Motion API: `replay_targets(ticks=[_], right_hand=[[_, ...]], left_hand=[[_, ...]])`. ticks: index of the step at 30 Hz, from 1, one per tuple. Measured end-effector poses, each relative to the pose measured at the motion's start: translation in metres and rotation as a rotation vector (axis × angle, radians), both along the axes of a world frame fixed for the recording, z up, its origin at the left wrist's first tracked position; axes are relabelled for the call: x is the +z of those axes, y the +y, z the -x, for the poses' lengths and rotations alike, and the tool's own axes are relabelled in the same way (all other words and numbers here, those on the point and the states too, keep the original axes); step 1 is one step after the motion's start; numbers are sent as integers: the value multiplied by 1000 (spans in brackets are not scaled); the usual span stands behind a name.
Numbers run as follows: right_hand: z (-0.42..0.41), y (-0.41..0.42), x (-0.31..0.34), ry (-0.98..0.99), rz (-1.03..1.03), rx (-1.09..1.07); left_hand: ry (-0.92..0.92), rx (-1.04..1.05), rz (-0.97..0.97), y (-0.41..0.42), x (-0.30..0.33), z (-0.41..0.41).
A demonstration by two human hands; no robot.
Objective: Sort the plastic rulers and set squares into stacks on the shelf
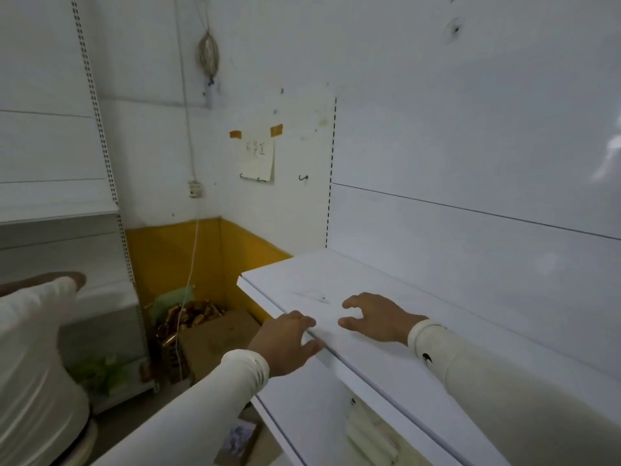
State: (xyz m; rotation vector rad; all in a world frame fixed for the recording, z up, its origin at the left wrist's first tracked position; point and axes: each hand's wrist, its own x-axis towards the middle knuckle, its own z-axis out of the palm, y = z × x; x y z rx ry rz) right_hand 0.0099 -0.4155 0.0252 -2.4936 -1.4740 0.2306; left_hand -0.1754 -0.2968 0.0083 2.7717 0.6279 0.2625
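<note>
On the white shelf (pixel 386 358), near its left end, a single clear plastic set square (pixel 311 295) lies flat, faint and hard to make out against the surface; no other ruler or set square can be told apart from the white. Two hands in cream sleeves work at this shelf. At its front edge the left hand (pixel 285 341) bends over the lip, fingers (pixel 304 321) resting on top and the thumb hooked below the edge, its grip closed on the shelf edge alone. Further back on the shelf, just beside the left hand and a little nearer than the set square, the right hand (pixel 378 317) hovers palm down, its grip spread apart, fingers curled like a claw and holding nothing. Left of the shelf, well apart from it, a second person's sleeved arm (pixel 37 307) reaches toward another white rack (pixel 50 196). Below the shelf's left end, against the yellow wall band (pixel 174 260), stands one open cardboard box (pixel 215 338).
</note>
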Motion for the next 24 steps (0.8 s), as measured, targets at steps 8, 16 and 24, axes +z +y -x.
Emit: replay_targets(ticks=[8, 16, 24], right_hand=[[-51, 127, -8, -13, 1, 26], [-138, 262, -16, 46, -42, 29], [-208, 308, -35, 59, -47, -59]], left_hand=[[8, 23, 28, 112, -6, -45], [106, 1, -67, 243, 3, -125], [180, -138, -140, 325, -4, -217]])
